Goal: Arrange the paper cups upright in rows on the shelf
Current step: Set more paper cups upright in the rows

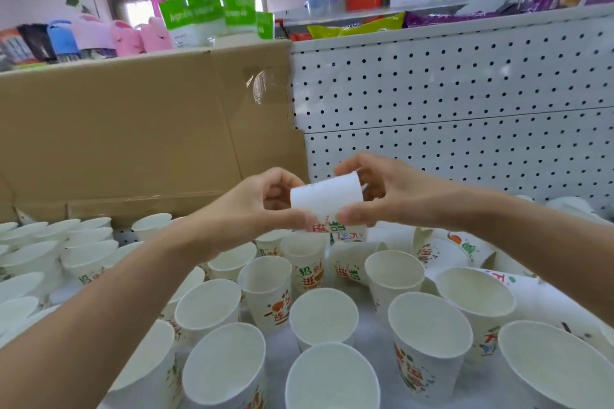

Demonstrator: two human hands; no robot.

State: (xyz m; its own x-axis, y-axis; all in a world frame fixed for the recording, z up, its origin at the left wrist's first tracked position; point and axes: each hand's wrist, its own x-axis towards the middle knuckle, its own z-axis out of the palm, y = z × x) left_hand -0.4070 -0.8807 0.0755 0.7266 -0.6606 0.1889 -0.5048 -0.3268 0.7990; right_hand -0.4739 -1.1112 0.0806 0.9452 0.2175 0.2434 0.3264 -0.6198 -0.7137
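Left hand [265,206] and right hand [382,196] pinching white printed paper cup [327,201] above shelf [372,325]; advice: turn mouth up, seat beside upright cups [324,315], grip lightly

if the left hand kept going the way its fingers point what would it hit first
The left hand points right, at the paper cup it already pinches; past that it would likely meet the right hand on the cup's other end, though depth is hard to judge.

Both forearms bare, no sleeves in frame. Left hand [262,206] and right hand [382,196]: no gloves, rings or watch visible, nails short as far as blur allows.
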